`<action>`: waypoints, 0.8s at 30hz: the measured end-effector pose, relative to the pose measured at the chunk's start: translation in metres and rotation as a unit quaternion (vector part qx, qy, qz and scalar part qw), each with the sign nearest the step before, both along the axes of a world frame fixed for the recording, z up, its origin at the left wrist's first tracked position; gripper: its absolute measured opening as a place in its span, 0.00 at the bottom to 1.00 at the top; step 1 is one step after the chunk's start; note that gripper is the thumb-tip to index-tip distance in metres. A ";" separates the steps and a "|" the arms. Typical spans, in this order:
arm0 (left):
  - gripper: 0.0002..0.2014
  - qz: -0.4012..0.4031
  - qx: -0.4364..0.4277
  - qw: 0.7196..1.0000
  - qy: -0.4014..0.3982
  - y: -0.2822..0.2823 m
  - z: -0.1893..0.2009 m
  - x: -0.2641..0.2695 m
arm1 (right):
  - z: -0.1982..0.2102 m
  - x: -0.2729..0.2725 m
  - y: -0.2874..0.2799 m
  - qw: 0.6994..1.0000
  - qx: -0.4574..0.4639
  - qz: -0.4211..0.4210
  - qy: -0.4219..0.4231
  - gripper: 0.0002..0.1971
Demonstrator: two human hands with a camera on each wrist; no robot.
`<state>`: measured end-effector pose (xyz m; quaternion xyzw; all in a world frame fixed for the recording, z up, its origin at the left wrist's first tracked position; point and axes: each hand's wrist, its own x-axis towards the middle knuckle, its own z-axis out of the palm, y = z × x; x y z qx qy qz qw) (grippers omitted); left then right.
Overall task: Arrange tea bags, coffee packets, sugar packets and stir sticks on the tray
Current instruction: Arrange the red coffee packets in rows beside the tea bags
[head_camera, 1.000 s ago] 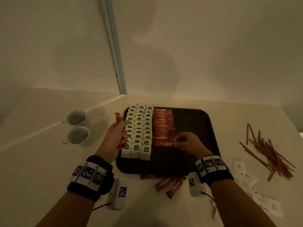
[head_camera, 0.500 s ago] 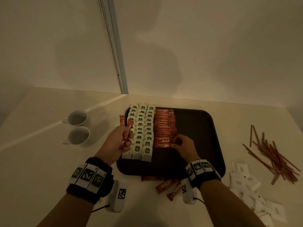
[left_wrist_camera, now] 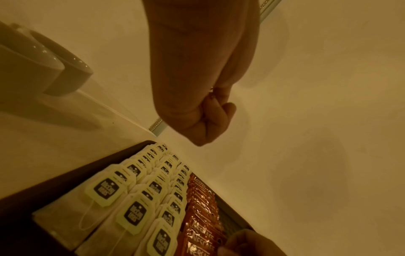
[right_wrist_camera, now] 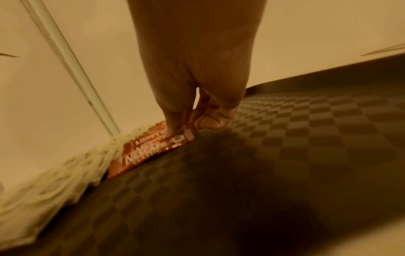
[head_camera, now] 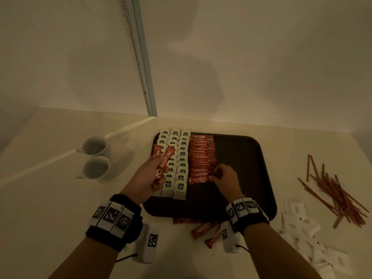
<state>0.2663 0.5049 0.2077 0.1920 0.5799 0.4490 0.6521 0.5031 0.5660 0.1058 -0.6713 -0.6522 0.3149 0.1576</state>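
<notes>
Coffee packet [right_wrist_camera: 153, 152] under right fingers [right_wrist_camera: 173, 128]

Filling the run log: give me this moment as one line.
left hand: holds coffee packets | right hand: pinches packet in tray row | sugar, sticks: off tray

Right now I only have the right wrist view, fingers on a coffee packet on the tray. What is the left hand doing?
Observer: The left hand holds two coffee packets above the tea bag rows.
Operator: Any coffee packets off the tray?
Observer: Yes, loose packets lie on the table just in front of the tray.
Operator: And the stir sticks, the sugar?
Observer: The stir sticks and sugar packets lie on the table right of the tray, none on it.
</notes>
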 end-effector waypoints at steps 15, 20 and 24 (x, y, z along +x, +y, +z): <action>0.12 0.020 0.096 0.995 -0.032 0.013 0.008 0.029 | 0.113 -0.082 -0.019 0.931 -0.023 0.115 0.346 0.09; 0.05 0.036 0.094 0.994 0.046 0.014 0.009 0.014 | 0.126 -0.065 -0.009 0.951 0.015 0.113 0.289 0.06; 0.08 0.051 0.092 0.994 0.011 0.010 0.015 0.018 | 0.134 -0.062 -0.007 0.951 0.060 0.093 0.288 0.05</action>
